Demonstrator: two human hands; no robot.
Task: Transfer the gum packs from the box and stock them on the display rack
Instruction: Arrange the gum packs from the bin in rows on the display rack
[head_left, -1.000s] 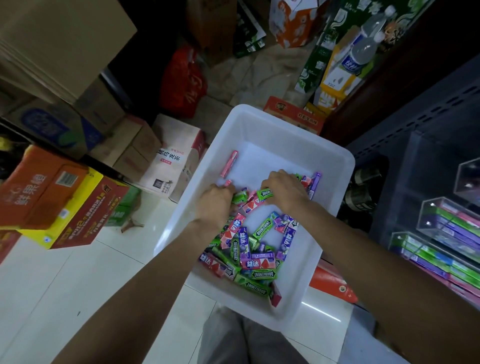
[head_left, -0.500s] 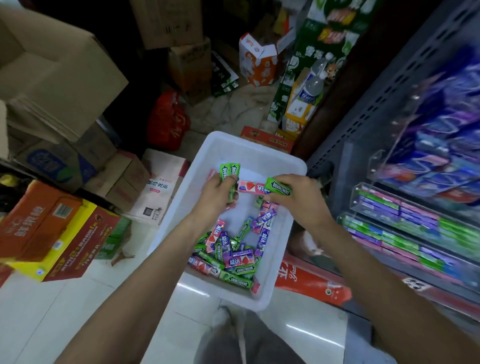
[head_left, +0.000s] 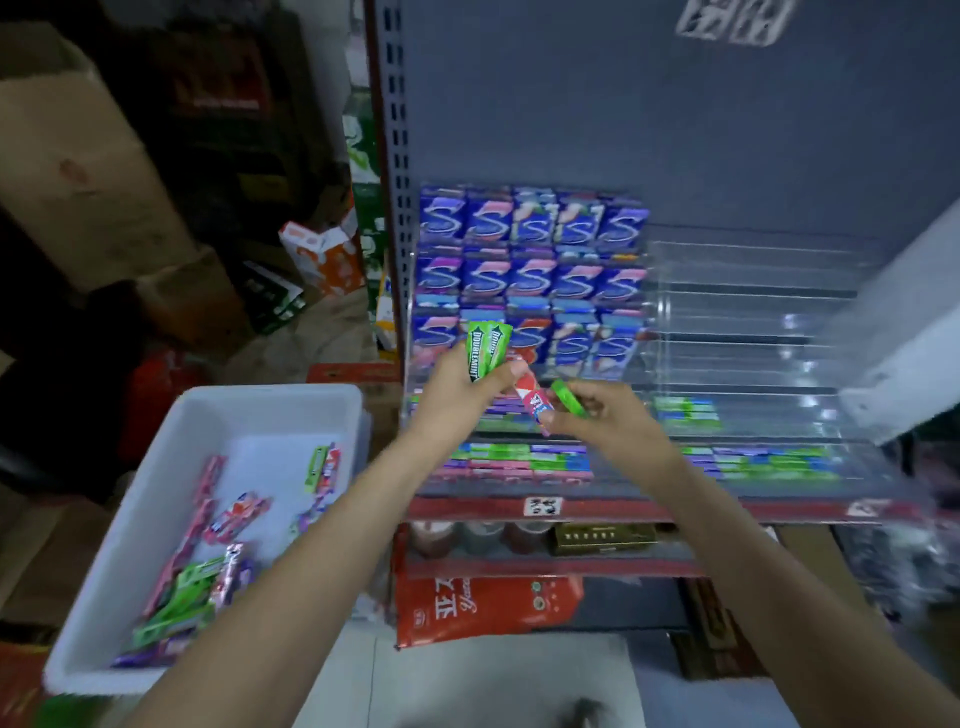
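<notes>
My left hand (head_left: 457, 389) holds two green gum packs (head_left: 485, 351) upright in front of the clear display rack (head_left: 727, 312). My right hand (head_left: 602, 415) pinches a red gum pack (head_left: 535, 402) and a green one (head_left: 569, 397) just right of the left hand. Both hands touch at the red pack. The white box (head_left: 156, 493) sits at lower left with several loose gum packs (head_left: 208, 561) inside. The rack's lower tiers hold rows of green, purple and pink packs (head_left: 519, 460).
Blue boxed gum (head_left: 530, 260) fills the rack's upper left tiers; the right tiers look bare. A grey perforated shelf back (head_left: 623, 104) rises behind. Cardboard cartons (head_left: 78, 171) stack at left. A red bag (head_left: 483, 608) and cans (head_left: 467, 535) sit below the rack.
Both hands lifted out of the white box with gum packs and moved up and right to the display rack. The view swung from the box to the rack.
</notes>
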